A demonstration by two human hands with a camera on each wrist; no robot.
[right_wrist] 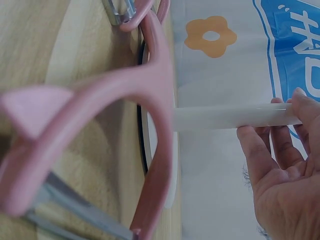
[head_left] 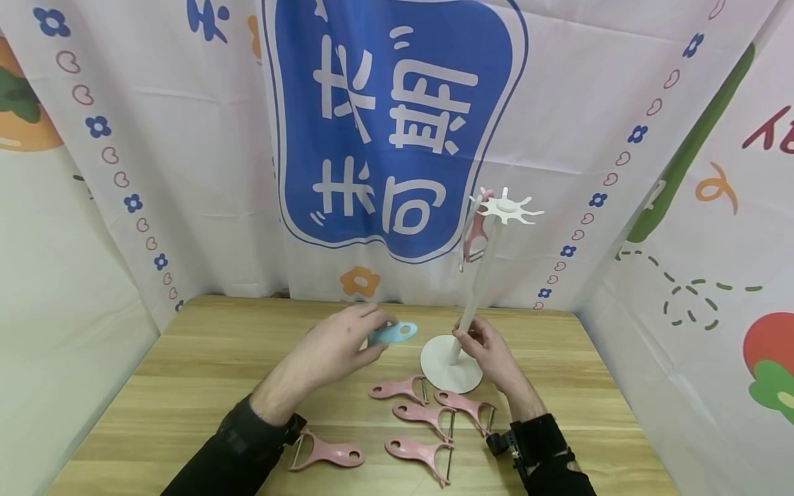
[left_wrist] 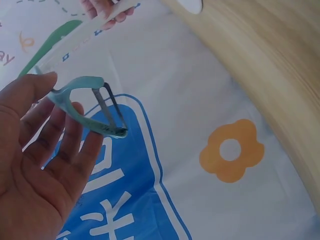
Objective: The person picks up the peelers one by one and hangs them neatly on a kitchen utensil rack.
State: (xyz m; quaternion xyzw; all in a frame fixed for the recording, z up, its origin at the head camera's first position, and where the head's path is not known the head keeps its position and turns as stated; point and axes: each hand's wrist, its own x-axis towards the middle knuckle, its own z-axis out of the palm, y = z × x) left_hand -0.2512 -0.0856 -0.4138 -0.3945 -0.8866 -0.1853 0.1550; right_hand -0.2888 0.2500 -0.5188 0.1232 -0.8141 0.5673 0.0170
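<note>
My left hand pinches a light blue peeler between thumb and fingers, held up above the table. Its handle with the oval hole points right in the head view, and its metal blade shows in the left wrist view. With my right hand I grip the pole of a white stand low down, just above its round base. The stand's top is a ring of hooks. A pink peeler hangs from a hook on the left side of that ring.
Several pink peelers lie on the wooden table: one by my left wrist, one near my right wrist, others between my arms. A printed cloth hangs behind the table's far edge.
</note>
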